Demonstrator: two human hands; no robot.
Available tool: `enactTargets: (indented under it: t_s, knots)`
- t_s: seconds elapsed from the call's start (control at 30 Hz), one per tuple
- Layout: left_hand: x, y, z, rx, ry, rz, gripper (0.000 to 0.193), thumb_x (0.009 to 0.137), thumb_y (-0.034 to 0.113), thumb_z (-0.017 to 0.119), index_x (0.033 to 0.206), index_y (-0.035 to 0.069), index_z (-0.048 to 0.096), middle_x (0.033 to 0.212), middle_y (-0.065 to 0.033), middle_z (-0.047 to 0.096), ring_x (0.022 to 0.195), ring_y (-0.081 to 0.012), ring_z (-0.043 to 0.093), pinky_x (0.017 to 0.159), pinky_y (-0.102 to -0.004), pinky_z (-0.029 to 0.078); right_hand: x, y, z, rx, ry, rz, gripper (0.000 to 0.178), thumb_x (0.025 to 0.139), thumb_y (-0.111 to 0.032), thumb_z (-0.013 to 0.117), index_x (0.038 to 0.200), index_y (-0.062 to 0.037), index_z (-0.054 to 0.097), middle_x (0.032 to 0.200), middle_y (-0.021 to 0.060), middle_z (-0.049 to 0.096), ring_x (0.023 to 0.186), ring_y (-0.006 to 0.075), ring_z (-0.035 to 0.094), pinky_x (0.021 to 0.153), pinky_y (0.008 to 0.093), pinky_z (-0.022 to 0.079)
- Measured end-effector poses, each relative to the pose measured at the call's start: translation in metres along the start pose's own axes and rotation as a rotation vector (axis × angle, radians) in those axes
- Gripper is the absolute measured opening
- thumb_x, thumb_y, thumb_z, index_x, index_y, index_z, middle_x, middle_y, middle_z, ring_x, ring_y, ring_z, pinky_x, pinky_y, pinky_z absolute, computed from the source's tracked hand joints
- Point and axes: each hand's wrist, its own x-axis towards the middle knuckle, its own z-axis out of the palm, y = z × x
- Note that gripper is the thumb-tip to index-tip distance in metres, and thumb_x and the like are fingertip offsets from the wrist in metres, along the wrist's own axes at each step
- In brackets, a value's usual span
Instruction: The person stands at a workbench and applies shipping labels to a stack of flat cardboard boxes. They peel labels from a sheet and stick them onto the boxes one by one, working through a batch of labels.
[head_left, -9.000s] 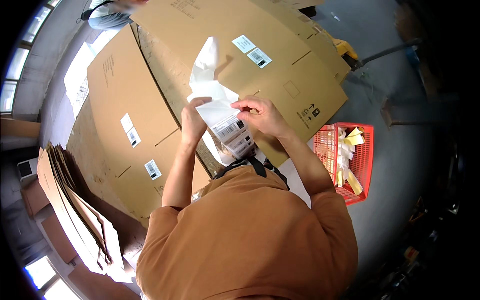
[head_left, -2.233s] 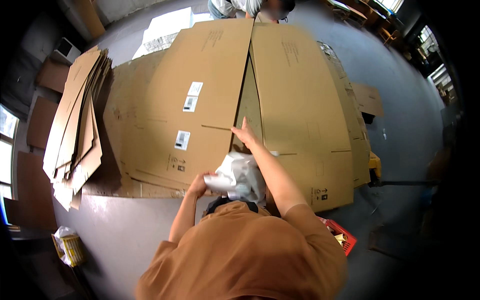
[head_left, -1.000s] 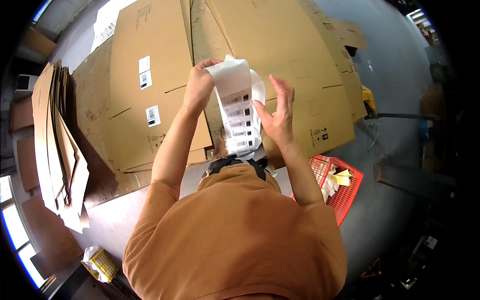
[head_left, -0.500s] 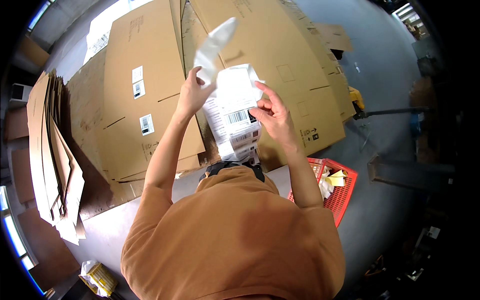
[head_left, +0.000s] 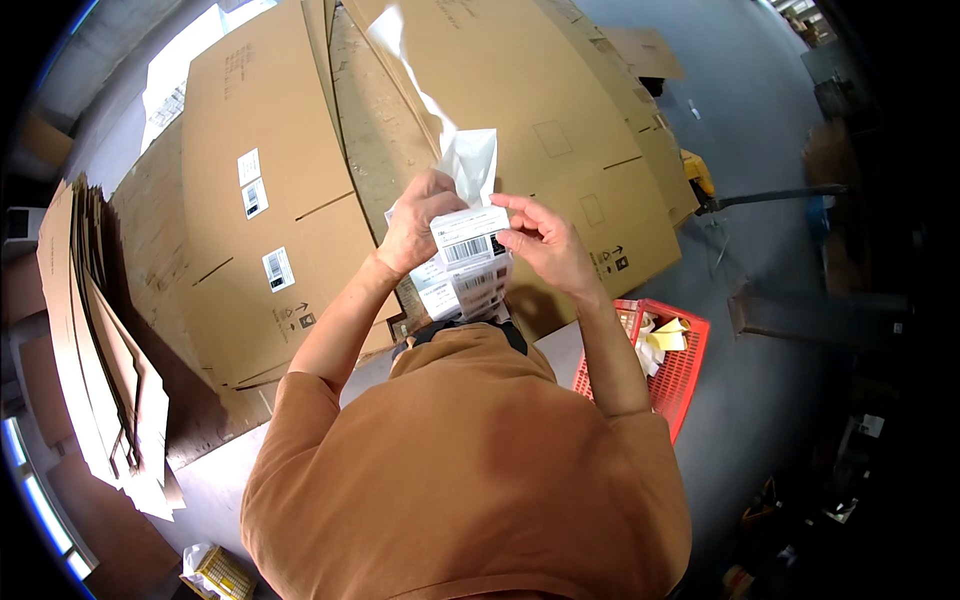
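A strip of white printed barcode labels [head_left: 470, 250] hangs folded in front of my waist. My left hand [head_left: 418, 222] is closed on its left side, fingers curled and partly hidden. From there a blank white backing strip [head_left: 472, 165] rises and trails off, twisted, toward the far side. At the strip's right edge, my right hand [head_left: 545, 245] pinches the top label between thumb and forefinger, its other fingers loosely bent. Beyond my left hand lies a flat cardboard sheet [head_left: 225, 190] with white labels [head_left: 277, 269] stuck on it. Another flat cardboard sheet [head_left: 570, 190] lies beyond my right hand.
A red plastic basket [head_left: 690, 375] holding crumpled white and yellow paper stands on the floor to my right. Upright folded cardboard [head_left: 85, 330] leans at the left. A yellow pallet-jack part [head_left: 698, 175] with a dark handle is at the right. A yellow basket [head_left: 222, 575] sits at lower left.
My left hand has moved right and down, closer to my right hand, with its fingers now more curled. The loose backing strip has swung farther away and left. My view has shifted slightly.
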Motion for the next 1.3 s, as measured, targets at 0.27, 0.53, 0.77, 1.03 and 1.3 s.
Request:
enactTargets:
  t_s: [0.27, 0.53, 0.77, 1.03, 1.3]
  knots:
    - [0.022, -0.015, 0.009, 0.084, -0.12, 0.011, 0.015, 0.072, 0.011, 0.07, 0.071, 0.002, 0.058, 0.086, -0.0107, 0.056, 0.079, -0.0292, 0.057, 0.069, -0.0368, 0.048, 0.014, 0.005, -0.015, -0.353, 0.103, -0.017, 0.023, 0.085, -0.003, 0.063, 0.108, 0.0008, 0.062, 0.086, 0.0052, 0.066, 0.078, 0.0097, 0.06, 0.073, 0.0245, 0.049]
    - [0.045, -0.026, 0.011, -0.042, -0.128, -0.071, 0.012, 0.072, 0.007, 0.069, 0.074, 0.0, 0.06, 0.086, -0.0114, 0.056, 0.08, -0.0301, 0.058, 0.071, -0.0369, 0.048, 0.048, 0.009, -0.033, -0.435, 0.055, 0.045, 0.014, 0.084, -0.005, 0.064, 0.098, -0.0017, 0.065, 0.083, 0.0084, 0.066, 0.073, 0.0127, 0.061, 0.067, 0.0264, 0.049]
    - [0.059, -0.047, 0.014, 0.076, -0.133, -0.196, 0.013, 0.071, 0.005, 0.068, 0.071, -0.003, 0.058, 0.08, -0.0135, 0.057, 0.073, -0.0316, 0.059, 0.065, -0.0372, 0.047, 0.064, 0.004, -0.035, -0.888, 0.204, -0.399, 0.009, 0.081, -0.009, 0.066, 0.089, -0.0057, 0.066, 0.078, 0.0087, 0.064, 0.071, 0.0264, 0.062, 0.062, 0.0333, 0.048]
    - [0.03, -0.096, 0.005, 0.323, 0.016, -0.397, 0.014, 0.075, 0.009, 0.064, 0.081, -0.003, 0.066, 0.085, -0.0175, 0.06, 0.08, -0.0367, 0.06, 0.072, -0.0412, 0.049, 0.088, 0.034, -0.107, -0.208, 0.63, 0.052, 0.012, 0.087, -0.01, 0.064, 0.091, 0.0007, 0.066, 0.071, -0.0016, 0.059, 0.063, 0.0063, 0.052, 0.057, 0.0204, 0.043]
    - [0.012, -0.089, 0.003, 0.209, 0.048, -0.474, 0.012, 0.076, 0.0, 0.057, 0.083, -0.006, 0.064, 0.085, -0.0194, 0.059, 0.078, -0.0367, 0.06, 0.07, -0.0408, 0.048, 0.119, 0.163, -0.178, 0.129, 0.888, 0.469, 0.013, 0.085, -0.011, 0.068, 0.091, -0.0007, 0.063, 0.071, 0.0007, 0.059, 0.052, 0.004, 0.045, 0.041, 0.0177, 0.031]
